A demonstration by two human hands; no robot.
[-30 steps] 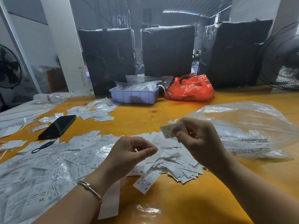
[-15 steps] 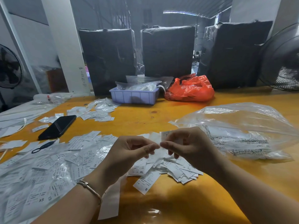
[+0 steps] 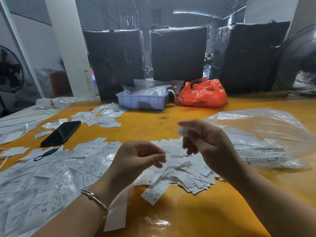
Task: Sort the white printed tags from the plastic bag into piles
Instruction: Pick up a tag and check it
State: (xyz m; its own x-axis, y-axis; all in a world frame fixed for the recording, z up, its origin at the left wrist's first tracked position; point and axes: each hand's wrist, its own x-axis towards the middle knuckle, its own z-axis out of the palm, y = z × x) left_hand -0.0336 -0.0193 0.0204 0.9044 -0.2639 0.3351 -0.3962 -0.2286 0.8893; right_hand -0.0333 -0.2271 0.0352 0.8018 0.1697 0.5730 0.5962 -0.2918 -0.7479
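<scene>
From the head view, much of the print on the tags is too blurred to read; only a few size marks such as XS, S and XL come through. The left hand (image 3: 136,159) hangs over the loose heap of tags (image 3: 186,175), its thumb and forefinger brought together, but motion blur hides whether anything thin sits between them. The right hand (image 3: 210,144) is raised above the heap, and its fingers (image 3: 188,124) pinch one small white tag (image 3: 182,130) marked XS, held upright near the fingertips. Just right of that hand lies the clear plastic bag (image 3: 266,134), crinkled and puffed, with more tags dimly visible through the film. A wider spread of tags (image 3: 47,173), flat paper slips with a slight sheen, covers the left of the glossy orange tabletop (image 3: 196,216), running off the picture's edge. A black phone (image 3: 61,133) lies beyond them, and a lilac plastic tray (image 3: 142,101) sits beside a crumpled red bag (image 3: 201,94).
</scene>
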